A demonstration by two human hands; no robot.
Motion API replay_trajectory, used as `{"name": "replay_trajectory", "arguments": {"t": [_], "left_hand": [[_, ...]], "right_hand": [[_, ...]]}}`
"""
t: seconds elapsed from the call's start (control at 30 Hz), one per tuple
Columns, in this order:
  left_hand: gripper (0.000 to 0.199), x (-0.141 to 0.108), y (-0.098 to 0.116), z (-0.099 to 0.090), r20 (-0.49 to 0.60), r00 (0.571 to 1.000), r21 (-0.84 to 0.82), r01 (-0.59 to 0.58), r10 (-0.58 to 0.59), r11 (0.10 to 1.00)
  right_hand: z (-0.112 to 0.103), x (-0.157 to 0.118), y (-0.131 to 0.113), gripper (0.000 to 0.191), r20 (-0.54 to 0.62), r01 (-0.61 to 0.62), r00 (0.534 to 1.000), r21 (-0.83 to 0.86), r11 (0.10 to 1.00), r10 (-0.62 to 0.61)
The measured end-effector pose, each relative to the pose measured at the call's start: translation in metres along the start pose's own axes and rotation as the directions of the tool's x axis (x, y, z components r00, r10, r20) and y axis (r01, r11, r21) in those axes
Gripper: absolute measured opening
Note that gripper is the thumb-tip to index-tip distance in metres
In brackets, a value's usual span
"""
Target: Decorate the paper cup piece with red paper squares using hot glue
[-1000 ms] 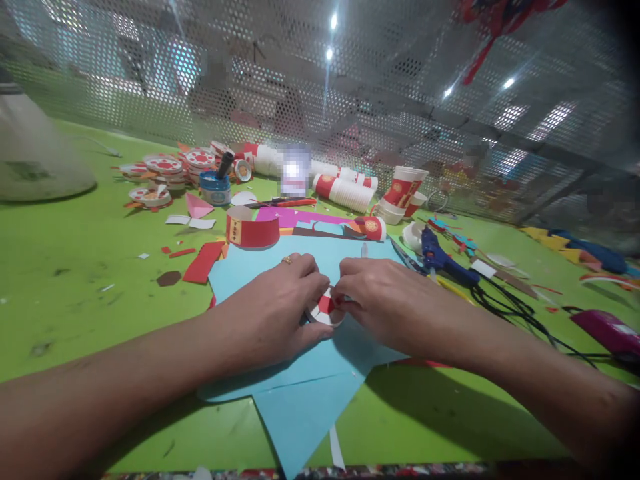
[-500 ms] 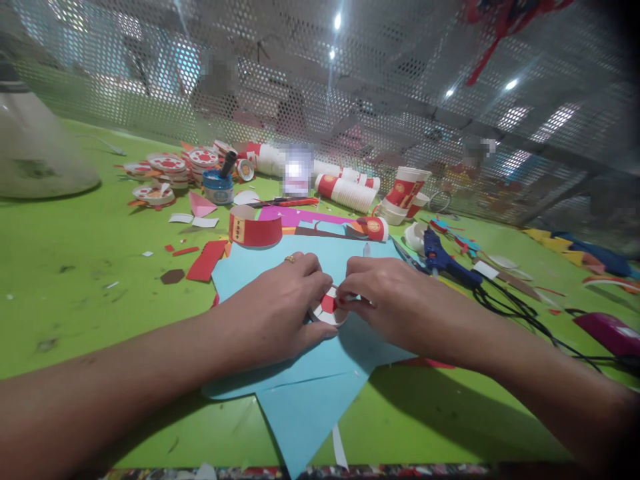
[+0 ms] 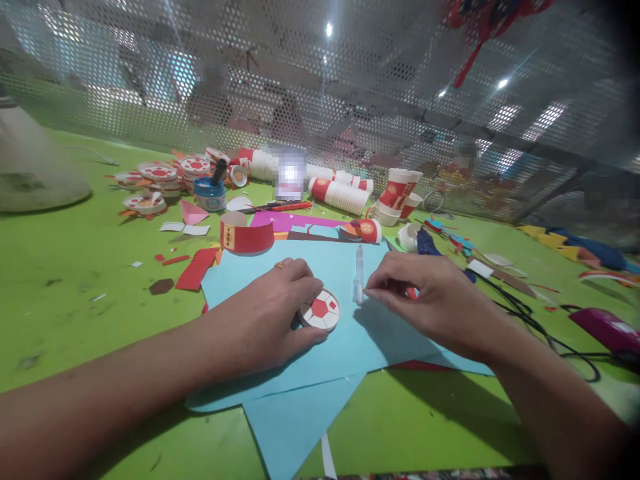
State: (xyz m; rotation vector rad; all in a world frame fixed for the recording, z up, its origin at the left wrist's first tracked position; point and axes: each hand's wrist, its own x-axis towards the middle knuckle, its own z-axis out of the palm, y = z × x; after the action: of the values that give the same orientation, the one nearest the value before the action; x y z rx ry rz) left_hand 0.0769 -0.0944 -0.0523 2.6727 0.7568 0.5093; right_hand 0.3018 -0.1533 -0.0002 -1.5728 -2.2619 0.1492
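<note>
Between the thumb and fingers of my left hand [image 3: 273,310] is a round white disc [image 3: 320,310] with a red hexagon at its centre and a small red piece near its upper right. The disc rests on light blue paper [image 3: 340,357]. My right hand [image 3: 420,290] is to the right of the disc, apart from it, its thumb and forefinger pinched together; whether anything small is between them I cannot make out. Just left of those fingertips a clear pen-like stick [image 3: 359,277] lies on the blue paper.
Behind the paper stand a red paper band [image 3: 247,235], a blue jar [image 3: 210,194], stacked paper cups [image 3: 340,195] and finished disc pieces [image 3: 159,172]. On the right are a blue glue gun [image 3: 427,243], black cables [image 3: 530,323] and a magenta object [image 3: 605,330].
My right hand has moved right, away from the disc. A small red piece now shows on the disc's upper right. My left hand still holds the disc.
</note>
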Motion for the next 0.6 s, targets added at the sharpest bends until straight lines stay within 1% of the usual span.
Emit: {"name": "replay_trajectory", "arguments": {"t": [0.1,0.17,0.23,0.27,0.33,0.43,0.5,0.6], "left_hand": [[0.031,0.000,0.000,0.000,0.015,1.000,-0.019,0.013,-0.013,1.000],[0.038,-0.001,-0.001,0.000,0.006,1.000,-0.025,0.022,-0.022,0.999],[0.043,-0.001,-0.001,0.000,-0.003,1.000,-0.033,0.028,-0.028,0.999],[0.041,-0.001,-0.001,0.000,0.001,1.000,-0.038,0.029,-0.029,0.999],[0.030,-0.001,0.000,0.000,0.021,0.999,-0.046,0.028,-0.027,0.999],[0.016,-0.001,0.001,-0.002,0.058,0.998,-0.043,0.032,-0.029,0.999],[0.012,0.000,0.002,-0.003,0.071,0.997,-0.042,0.035,-0.032,0.999],[0.011,0.000,0.003,-0.004,0.075,0.997,-0.053,0.035,-0.031,0.998]], "right_hand": [[0.004,-0.001,0.005,0.013,0.036,-0.015,0.999,0.032,0.999,0.014],[0.005,-0.001,0.008,0.013,0.066,-0.024,0.998,0.036,0.999,0.022],[0.003,-0.001,0.012,0.014,0.060,-0.039,0.997,0.010,0.999,0.038],[0.001,-0.001,0.015,0.014,0.043,-0.049,0.998,-0.016,0.999,0.050],[-0.004,0.000,0.022,0.015,0.017,-0.074,0.997,-0.112,0.991,0.077],[-0.007,0.002,0.034,0.015,0.033,-0.094,0.994,-0.270,0.958,0.107],[-0.003,0.004,0.039,0.019,0.053,-0.081,0.993,-0.327,0.941,0.104],[0.008,0.007,0.041,0.029,0.096,-0.031,0.993,-0.390,0.920,0.074]]}}
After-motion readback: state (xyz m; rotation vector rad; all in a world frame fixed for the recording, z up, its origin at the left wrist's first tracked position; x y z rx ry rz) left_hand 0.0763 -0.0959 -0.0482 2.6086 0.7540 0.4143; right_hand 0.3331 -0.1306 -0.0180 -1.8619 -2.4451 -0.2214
